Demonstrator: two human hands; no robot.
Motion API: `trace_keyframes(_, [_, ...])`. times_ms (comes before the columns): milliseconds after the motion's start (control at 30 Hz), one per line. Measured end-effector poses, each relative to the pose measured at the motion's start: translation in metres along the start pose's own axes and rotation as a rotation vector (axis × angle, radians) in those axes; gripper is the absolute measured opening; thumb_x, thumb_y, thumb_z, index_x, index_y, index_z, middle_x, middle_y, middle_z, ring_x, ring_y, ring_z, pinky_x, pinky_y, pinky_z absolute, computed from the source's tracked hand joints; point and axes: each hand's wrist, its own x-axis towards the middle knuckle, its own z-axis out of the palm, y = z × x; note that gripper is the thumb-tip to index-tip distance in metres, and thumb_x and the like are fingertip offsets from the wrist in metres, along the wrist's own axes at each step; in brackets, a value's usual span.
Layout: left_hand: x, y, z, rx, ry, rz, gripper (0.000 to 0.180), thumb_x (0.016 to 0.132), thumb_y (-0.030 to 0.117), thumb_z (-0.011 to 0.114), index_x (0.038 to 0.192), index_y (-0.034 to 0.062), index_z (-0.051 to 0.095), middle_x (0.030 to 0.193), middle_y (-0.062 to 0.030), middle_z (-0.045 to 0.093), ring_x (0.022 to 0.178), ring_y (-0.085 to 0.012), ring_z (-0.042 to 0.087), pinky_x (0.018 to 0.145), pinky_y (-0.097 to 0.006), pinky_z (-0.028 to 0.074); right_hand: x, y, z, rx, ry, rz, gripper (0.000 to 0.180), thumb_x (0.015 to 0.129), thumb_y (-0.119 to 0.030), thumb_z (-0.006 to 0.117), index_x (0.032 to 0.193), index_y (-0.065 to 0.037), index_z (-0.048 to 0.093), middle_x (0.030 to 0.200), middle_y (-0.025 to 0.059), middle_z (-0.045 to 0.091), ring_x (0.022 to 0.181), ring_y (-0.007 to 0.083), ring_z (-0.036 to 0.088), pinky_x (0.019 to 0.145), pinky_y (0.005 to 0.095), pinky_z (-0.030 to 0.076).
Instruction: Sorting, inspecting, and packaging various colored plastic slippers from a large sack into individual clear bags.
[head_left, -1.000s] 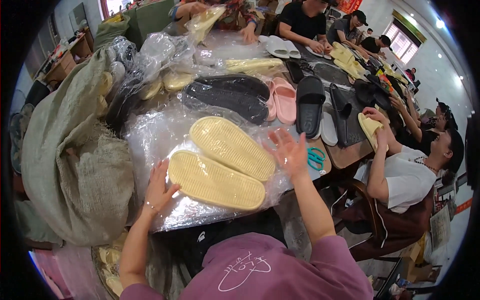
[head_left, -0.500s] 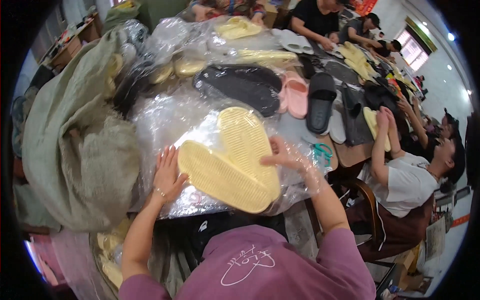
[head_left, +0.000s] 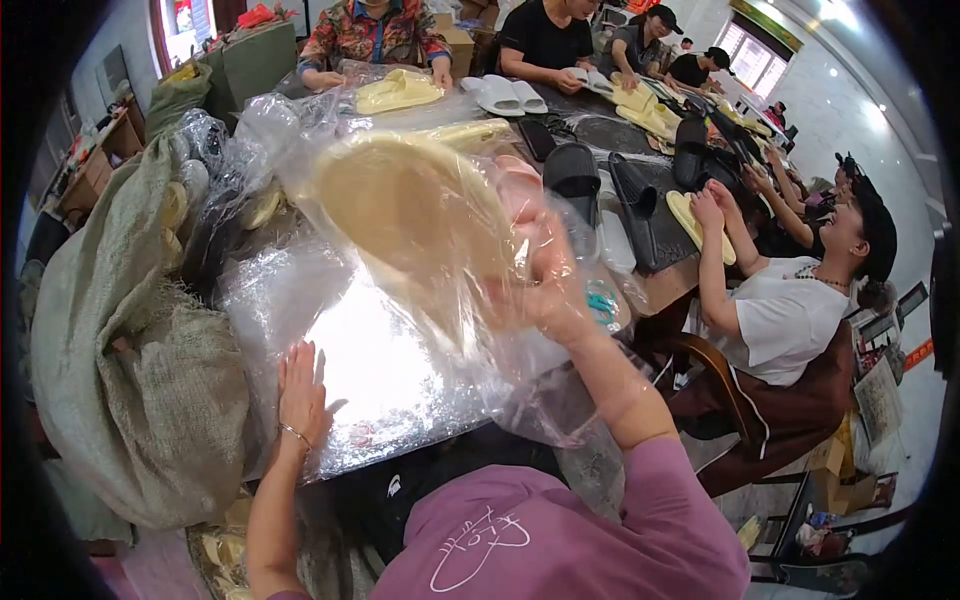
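Head view: the right hand [head_left: 545, 285] is raised above the tabletop [head_left: 660, 290], its fingers closed on a clear plastic bag [head_left: 470, 330] that holds a pair of pale yellow slippers [head_left: 415, 210]. The bag is tilted up on edge, blurred by motion, and hangs loose below the hand. One second earlier the slippers lay flat, side by side, on the stack of plastic sheets [head_left: 370, 370]; half a second earlier they were gathered together with the film closing around them. The pair has since left the surface entirely, so bagging appears finished and the packed pair is judged to be in transfer.

The left hand [head_left: 300, 395] lies flat, fingers spread and holding nothing, pressing on the near edge of the sheets. It has stayed in roughly the same place across all frames, steadying the stack.

Surroundings: a grey woven sack [head_left: 120, 350] stands to the left. Black slippers [head_left: 575, 170] and white slippers [head_left: 505, 95] lie further along the tabletop, where other people [head_left: 790, 300] work on yellow pairs
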Motion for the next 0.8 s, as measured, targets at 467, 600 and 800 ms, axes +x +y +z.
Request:
trace_keyframes(467, [0.008, -0.042, -0.003, -1.899, 0.4, -0.53, 0.052, 0.097, 0.037, 0.046, 0.135, 0.0012, 0.039, 0.123, -0.0128, 0.052, 0.111, -0.0187, 0.051, 0.098, -0.031, 0.039, -0.017, 0.135, 0.01, -1.029, -0.643, -0.609, 0.049, 0.074, -0.014, 0.066, 0.121, -0.004, 0.052, 0.129, 0.0173, 0.051, 0.128, 0.033, 0.041, 0.112, 0.0483, 0.024])
trace_keyframes(600, [0.015, -0.047, -0.004, -1.642, 0.404, -0.535, 0.045, 0.09, 0.019, 0.061, 0.127, -0.0001, 0.044, 0.101, -0.0086, 0.062, 0.083, -0.0132, 0.06, 0.076, -0.028, 0.049, 0.006, 0.129, 0.038, -1.046, -0.329, -0.539, 0.047, 0.077, -0.02, 0.065, 0.117, 0.002, 0.053, 0.127, 0.0167, 0.05, 0.122, 0.0343, 0.042, 0.105, 0.0481, 0.03])
trace_keyframes(800, [0.034, -0.043, -0.009, -1.232, 0.296, -0.59, 0.033, 0.087, 0.026, 0.066, 0.104, -0.002, 0.061, 0.078, -0.0028, 0.062, 0.062, -0.008, 0.055, 0.055, -0.025, 0.047, 0.035, 0.148, 0.083, -1.115, -0.359, -0.449, 0.035, 0.08, -0.018, 0.06, 0.11, 0.0, 0.058, 0.116, 0.0147, 0.053, 0.112, 0.0334, 0.046, 0.093, 0.0456, 0.037])
